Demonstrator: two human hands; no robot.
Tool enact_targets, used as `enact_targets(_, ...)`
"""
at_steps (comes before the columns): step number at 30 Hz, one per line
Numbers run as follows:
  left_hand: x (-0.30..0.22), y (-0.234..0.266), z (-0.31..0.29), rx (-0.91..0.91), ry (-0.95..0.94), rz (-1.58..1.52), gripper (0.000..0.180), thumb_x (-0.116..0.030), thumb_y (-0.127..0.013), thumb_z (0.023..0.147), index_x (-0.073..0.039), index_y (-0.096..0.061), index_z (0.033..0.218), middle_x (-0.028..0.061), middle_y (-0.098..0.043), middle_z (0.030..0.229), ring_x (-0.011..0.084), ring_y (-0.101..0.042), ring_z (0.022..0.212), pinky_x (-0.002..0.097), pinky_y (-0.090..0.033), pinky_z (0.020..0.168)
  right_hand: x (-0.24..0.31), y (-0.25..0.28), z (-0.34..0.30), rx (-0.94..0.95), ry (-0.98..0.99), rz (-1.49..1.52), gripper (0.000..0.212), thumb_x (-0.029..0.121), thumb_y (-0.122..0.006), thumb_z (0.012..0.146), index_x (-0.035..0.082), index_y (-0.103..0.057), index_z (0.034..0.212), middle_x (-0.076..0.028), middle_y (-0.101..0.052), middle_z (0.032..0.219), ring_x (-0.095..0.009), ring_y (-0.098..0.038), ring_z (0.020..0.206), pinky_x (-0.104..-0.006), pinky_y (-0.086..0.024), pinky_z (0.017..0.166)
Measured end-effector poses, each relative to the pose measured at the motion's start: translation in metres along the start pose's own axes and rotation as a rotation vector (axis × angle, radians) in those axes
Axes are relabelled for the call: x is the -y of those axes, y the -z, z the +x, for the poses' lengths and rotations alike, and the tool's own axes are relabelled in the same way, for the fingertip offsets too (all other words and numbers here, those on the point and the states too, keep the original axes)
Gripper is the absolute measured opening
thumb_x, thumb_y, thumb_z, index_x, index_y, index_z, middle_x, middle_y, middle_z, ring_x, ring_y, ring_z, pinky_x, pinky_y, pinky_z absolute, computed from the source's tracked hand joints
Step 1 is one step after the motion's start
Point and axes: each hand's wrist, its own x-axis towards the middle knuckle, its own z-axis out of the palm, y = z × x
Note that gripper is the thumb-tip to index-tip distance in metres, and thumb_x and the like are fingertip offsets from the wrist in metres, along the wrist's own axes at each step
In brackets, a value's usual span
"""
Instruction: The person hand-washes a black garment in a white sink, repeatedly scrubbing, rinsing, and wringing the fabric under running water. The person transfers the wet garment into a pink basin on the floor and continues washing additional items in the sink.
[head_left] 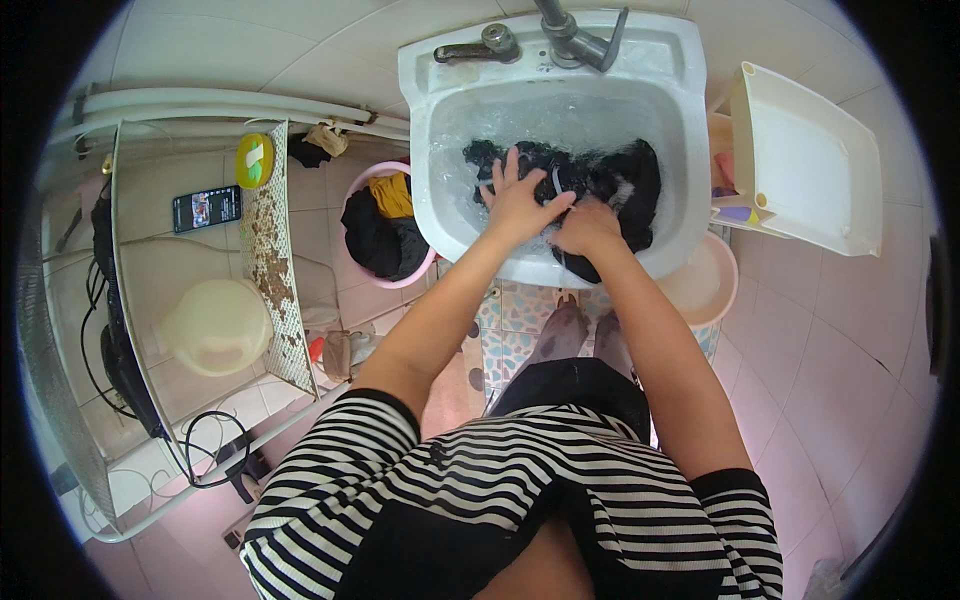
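A black garment [640, 190] lies soaking in the water of the white sink [425, 190], spread across the middle and right of the basin. Over its left part my left hand [518, 200] is held with fingers spread, touching or just above the wet cloth. My right hand [588, 228] presses into the garment near the basin's front edge; its fingers are partly under water and cloth, so what they grip is hidden. A pale band or strip shows on the cloth between the hands. The grey faucet [570, 42] stands at the sink's back.
A pink basin [432, 262] with black and yellow clothes sits left of the sink. Another basin [705, 285] is below right. A cream plastic shelf [815, 160] stands at the right wall. On the left rack are a phone [207, 209], a yellow soap dish [255, 160] and a cream round container [215, 328].
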Motion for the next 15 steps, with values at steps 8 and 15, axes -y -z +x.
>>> enact_targets(8, 0.022, 0.034, 0.095, 0.019, -0.039, 0.185, 0.048, -0.042, -0.056, 0.083, -0.005, -0.056, 0.113, 0.0242, -0.061, 0.105, 0.0369, -0.058, 0.098, 0.0434, -0.046, 0.086, 0.005, 0.005, -0.008, -0.021, 0.011, 0.020, 0.059, 0.041, -0.062, 0.073, 0.002, -0.056, 0.117, -0.019, -0.053, 0.120, -0.032, -0.054, 0.110, -0.0408, -0.044, 0.093)
enact_targets(15, 0.062, 0.023, 0.081, -0.053, 0.297, -1.069, 0.049, -0.014, -0.050, 0.084, -0.014, -0.042, 0.132, 0.0123, -0.059, 0.110, 0.0235, -0.057, 0.099, 0.0346, -0.046, 0.087, 0.005, -0.006, 0.008, -0.046, 0.022, -0.017, 0.071, 0.044, -0.062, 0.073, 0.003, -0.046, 0.129, -0.020, -0.044, 0.133, -0.034, -0.048, 0.119, -0.0384, -0.039, 0.099)
